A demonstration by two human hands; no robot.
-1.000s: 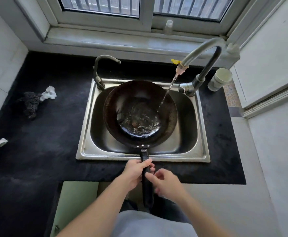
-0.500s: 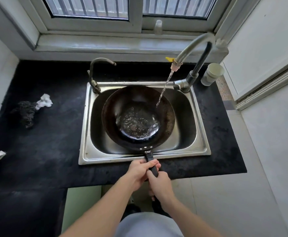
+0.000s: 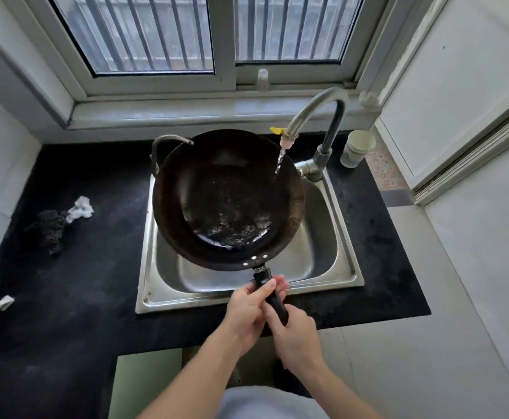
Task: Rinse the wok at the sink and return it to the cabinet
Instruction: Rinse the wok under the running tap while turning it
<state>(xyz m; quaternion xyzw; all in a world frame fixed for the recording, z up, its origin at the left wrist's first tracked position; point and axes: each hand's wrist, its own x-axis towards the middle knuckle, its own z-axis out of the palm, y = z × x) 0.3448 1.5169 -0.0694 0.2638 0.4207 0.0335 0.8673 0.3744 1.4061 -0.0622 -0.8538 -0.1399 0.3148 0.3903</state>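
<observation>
While both hands, left hand (image 3: 248, 306) and right hand (image 3: 295, 337), clamp fingers round the black handle (image 3: 273, 294), swirl the dark round wok (image 3: 227, 199) gently under the running tap (image 3: 313, 116), over the steel sink (image 3: 332, 252).

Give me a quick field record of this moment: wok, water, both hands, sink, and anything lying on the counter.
wok: dark round metal wok, tilted over the sink, water pooled at its near side
water: running from the curved grey tap onto the wok's right rim
left hand: gripping the black handle
right hand: gripping the handle behind it
sink: stainless steel basin
counter: black scourer, white crumpled paper, white cup
</observation>
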